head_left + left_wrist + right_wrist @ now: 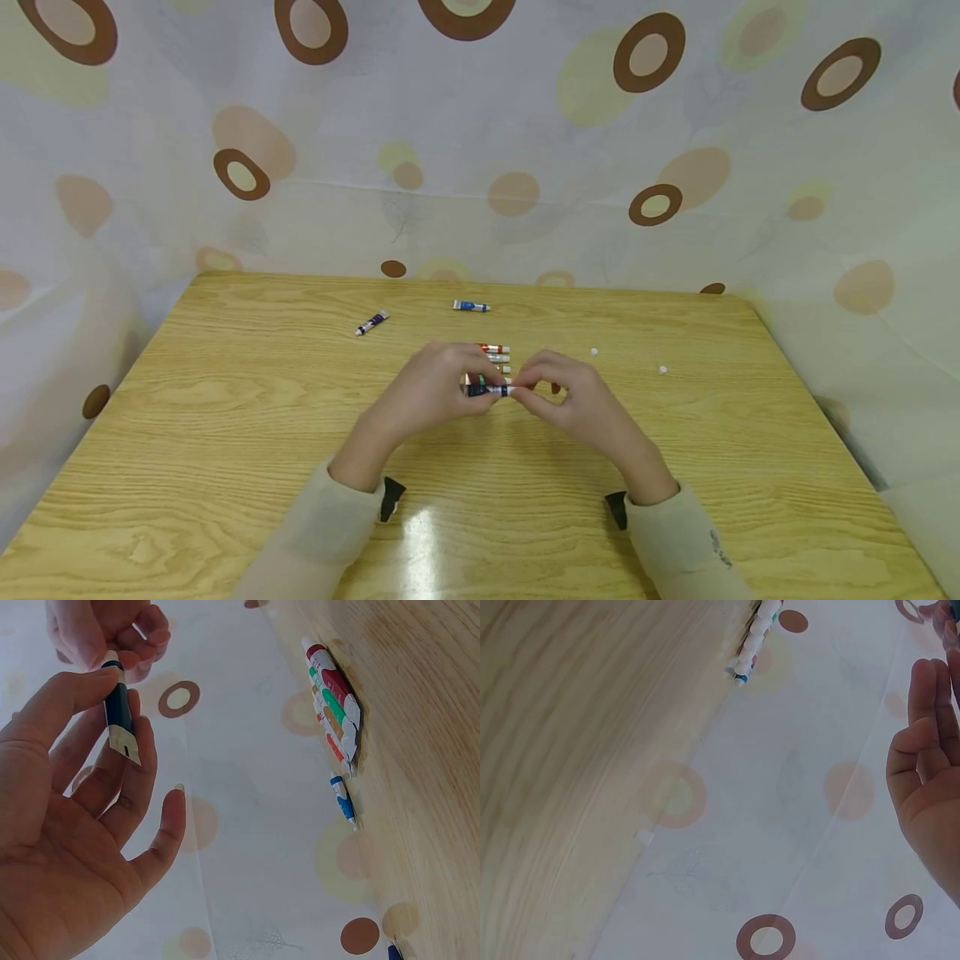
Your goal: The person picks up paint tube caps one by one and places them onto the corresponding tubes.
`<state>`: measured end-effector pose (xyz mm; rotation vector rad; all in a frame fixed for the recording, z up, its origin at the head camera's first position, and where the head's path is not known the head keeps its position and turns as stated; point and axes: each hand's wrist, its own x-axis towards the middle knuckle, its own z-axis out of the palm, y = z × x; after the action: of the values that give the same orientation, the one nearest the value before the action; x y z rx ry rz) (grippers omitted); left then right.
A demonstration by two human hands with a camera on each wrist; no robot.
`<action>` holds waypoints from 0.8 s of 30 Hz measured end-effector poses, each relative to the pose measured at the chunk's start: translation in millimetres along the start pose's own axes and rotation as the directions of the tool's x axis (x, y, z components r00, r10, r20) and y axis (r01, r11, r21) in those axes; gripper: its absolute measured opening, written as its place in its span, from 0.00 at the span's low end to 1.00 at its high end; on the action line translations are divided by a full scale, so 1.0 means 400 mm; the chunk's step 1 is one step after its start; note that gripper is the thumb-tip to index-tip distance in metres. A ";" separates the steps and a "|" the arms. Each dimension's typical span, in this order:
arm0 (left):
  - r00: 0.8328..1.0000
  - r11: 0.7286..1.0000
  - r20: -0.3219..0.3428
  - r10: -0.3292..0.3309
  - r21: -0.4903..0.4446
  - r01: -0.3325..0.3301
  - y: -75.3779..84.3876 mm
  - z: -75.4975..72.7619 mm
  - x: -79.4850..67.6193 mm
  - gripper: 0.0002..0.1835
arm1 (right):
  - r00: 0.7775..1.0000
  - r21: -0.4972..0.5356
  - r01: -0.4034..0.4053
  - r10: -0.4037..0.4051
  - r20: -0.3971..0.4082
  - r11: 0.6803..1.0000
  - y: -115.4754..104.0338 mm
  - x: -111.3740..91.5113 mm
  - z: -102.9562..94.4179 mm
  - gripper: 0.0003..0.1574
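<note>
From my head feed I can make out a pale beige left sleeve (pixel 318 525) and a matching right sleeve (pixel 678 542), both long. A black angular piece (pixel 392 498) juts from the left cuff, another black piece (pixel 617 509) from the right; a dark, unreadable marking (pixel 720 548) shows on the right sleeve.

The counter (pixel 225 417) is yellowish grained wood, with a bright reflection on its near part. Around the middle, several paint tubes (pixel 334 701) lie side by side in a row. Beyond them lies a blue tube (pixel 471 307); farther left, a purple tube (pixel 372 322) slants. Right of the row sit a small white piece (pixel 594 352) and another white piece (pixel 663 369).
</note>
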<state>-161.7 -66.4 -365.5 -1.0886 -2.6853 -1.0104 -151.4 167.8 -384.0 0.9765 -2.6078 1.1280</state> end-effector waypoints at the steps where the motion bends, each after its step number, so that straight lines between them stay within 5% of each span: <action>1: 1.000 1.000 0.000 -0.001 0.001 0.001 0.000 0.000 0.000 0.06 | 1.000 0.003 -0.005 0.005 0.003 1.000 0.000 -0.001 -0.002 0.04; 7: 1.000 1.000 -0.004 -0.001 0.003 0.001 -0.001 0.000 0.000 0.06 | 1.000 0.013 0.016 -0.016 0.006 1.000 0.000 -0.001 -0.002 0.09; 24: 0.999 0.999 -0.018 0.027 0.039 -0.026 0.001 0.007 0.003 0.06 | 0.999 -0.049 0.047 -0.048 -0.008 0.998 0.001 -0.001 0.007 0.04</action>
<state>-161.8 -63.7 -367.0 -1.0995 -2.6567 -0.9559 -151.1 166.3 -386.5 1.0151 -2.5777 1.0500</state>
